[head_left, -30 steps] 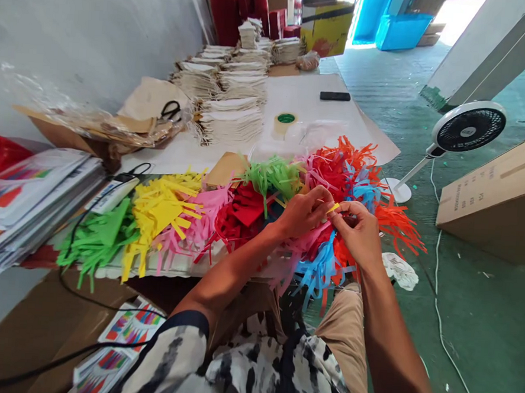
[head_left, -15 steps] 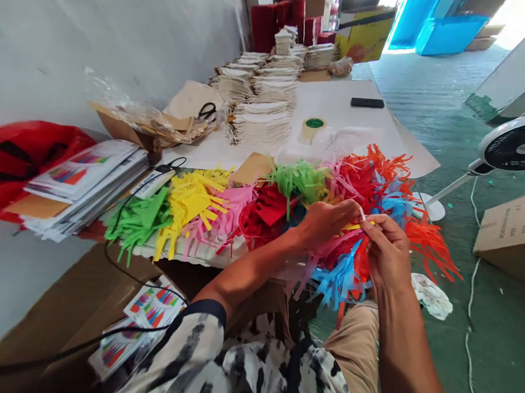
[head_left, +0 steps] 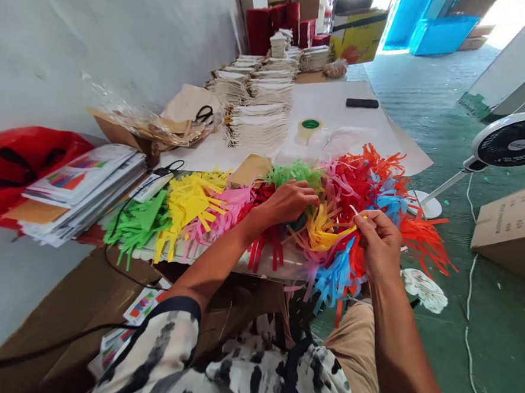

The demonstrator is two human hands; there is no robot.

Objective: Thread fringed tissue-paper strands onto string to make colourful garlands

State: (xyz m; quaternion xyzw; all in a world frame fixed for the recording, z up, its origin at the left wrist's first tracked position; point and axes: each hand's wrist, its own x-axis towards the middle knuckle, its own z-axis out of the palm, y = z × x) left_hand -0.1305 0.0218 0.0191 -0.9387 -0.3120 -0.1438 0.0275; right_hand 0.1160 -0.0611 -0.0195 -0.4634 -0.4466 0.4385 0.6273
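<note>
Paper fringe strips lie heaped along the table edge in green (head_left: 136, 227), yellow (head_left: 190, 207), pink (head_left: 230, 203), red, blue (head_left: 335, 278) and orange (head_left: 424, 239). My left hand (head_left: 289, 203) lies on the green and red fringes, its fingers curled and together. It is unclear whether it grips anything. My right hand (head_left: 377, 245) pinches a thin white strip (head_left: 354, 209) between thumb and forefinger. A curled yellow fringe (head_left: 325, 233) sits just left of that pinch, between my hands.
A white paper sheet (head_left: 351, 131) holds a tape roll (head_left: 308, 130) and a phone (head_left: 361, 103). Stacks of cream bags (head_left: 258, 125) stand behind it. Printed booklets (head_left: 85, 185) lie left. A floor fan (head_left: 510, 143) and cardboard box (head_left: 512, 232) stand right, and a black cable crosses the table.
My hands have moved apart, with the left hand shifted left onto the fringes. A curled yellow fringe now shows between them. The view turned left after the oldest frame.
</note>
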